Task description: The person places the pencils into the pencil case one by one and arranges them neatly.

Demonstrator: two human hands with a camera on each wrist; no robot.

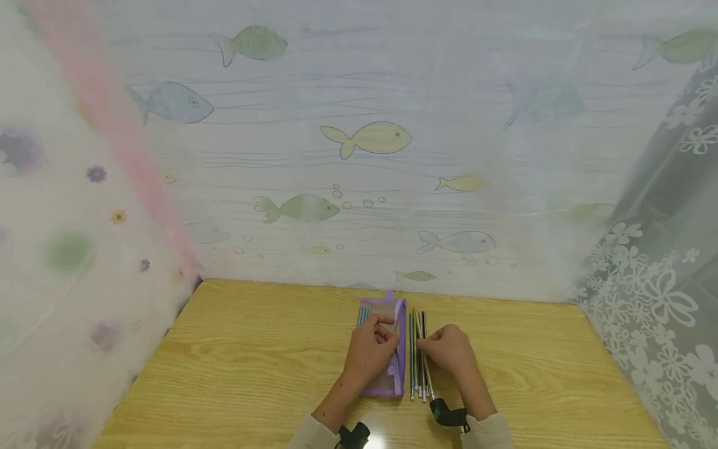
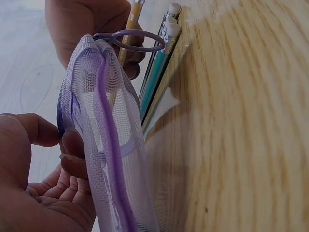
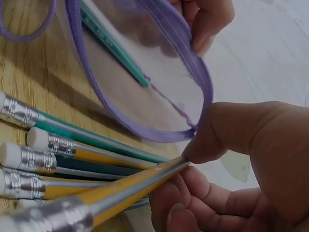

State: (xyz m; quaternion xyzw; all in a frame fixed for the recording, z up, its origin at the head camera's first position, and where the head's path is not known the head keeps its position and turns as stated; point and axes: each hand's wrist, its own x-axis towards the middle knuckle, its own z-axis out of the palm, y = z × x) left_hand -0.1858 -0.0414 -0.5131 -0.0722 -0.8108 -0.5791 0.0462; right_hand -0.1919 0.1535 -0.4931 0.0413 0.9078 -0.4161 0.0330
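Pinching yellow-and-silver pencil (image 3: 130,186) in right hand (image 1: 449,350), right of the mesh pouch (image 1: 402,368), with long axis nearly parallel to its gaping zip edge (image 3: 181,50) (held by left hand (image 1: 369,350)).

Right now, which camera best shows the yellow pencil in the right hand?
The right wrist view: the yellow pencil looms large there, pinched by the right hand. The head view shows it small and thin; the left wrist view shows only part.
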